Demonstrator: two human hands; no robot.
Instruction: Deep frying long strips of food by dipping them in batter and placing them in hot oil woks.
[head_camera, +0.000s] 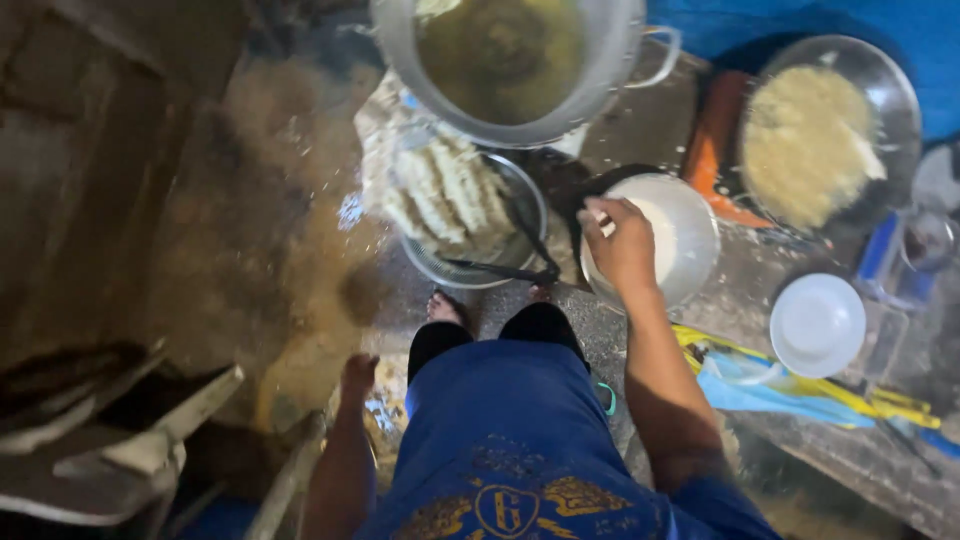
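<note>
My right hand (622, 245) reaches into a white bowl (690, 240) of pale batter or flour on the ground, fingers closed around something small and pale, unclear what. My left hand (357, 377) hangs low beside my left knee, fingers curled, holding nothing I can make out. To the left of the white bowl a metal bowl (425, 262) holds several pale breaded strips (450, 190), with dark tongs (520, 262) lying across its rim.
A large metal pot (505, 60) of brownish oil stands at the top. A round metal tray (880, 85) of crumbs sits top right, an orange object (715, 140) beside it. A small white bowl (817, 324) and yellow-blue plastic (790, 385) lie right. Wet dirt floor and planks (150, 440) are left.
</note>
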